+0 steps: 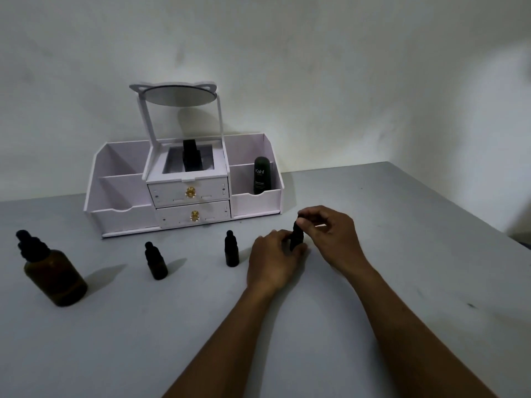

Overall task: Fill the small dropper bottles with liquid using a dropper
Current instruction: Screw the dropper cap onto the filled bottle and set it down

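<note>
Two hands on one small bottle [297, 239], mid-desk [402, 282].
Left hand [270, 259] grips its body, right hand [330, 234] pinches the cap [296, 226]; second bottle [232, 249], third bottle [155, 262] and big amber bottle [54, 271] stand spaced leftward, open desk nearer.

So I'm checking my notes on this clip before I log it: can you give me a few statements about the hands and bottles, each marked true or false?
1. Both hands are on one small dropper bottle: the left hand holds its body and the right hand pinches its top. True.
2. The large amber bottle lies on its side. False: it stands upright at the left of the table, with its dropper top on.
3. Two other small bottles stand free on the table, untouched. True.
4. The Kahf bottle stands in the left compartment of the organiser. False: it stands in the right compartment.
</note>
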A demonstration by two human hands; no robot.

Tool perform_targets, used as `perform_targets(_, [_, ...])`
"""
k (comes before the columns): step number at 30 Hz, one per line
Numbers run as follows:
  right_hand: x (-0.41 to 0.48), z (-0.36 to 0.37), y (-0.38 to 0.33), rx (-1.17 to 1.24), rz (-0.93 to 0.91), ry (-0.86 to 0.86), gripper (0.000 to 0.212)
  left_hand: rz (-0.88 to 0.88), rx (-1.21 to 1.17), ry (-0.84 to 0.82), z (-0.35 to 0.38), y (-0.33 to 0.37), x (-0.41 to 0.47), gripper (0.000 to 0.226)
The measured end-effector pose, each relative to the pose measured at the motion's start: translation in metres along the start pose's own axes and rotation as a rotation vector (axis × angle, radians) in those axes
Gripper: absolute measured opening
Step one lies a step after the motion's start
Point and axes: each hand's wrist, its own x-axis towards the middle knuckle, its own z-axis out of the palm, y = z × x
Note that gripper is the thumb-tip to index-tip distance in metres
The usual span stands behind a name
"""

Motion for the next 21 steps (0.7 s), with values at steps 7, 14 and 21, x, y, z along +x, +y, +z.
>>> perform_targets(7, [-0.0015,-0.005,0.0018,-0.044,-0.045,-0.071,0.016,0.016,0.014,0.007,0.0009,-0.0025,0.0011,0.038])
perform_targets(14, [-0.0002,-0.0084,0.0044,-0.093,-0.099,-0.154,0.026,0.026,0.017,0.011,0.0022,-0.0042,0.0019,0.039])
perform_targets(21, [0.0019,-0.008,0.0059,-0.161,-0.115,-0.196,0.028,0.03,0.013,0.01,0.004,-0.0062,0.003,0.039])
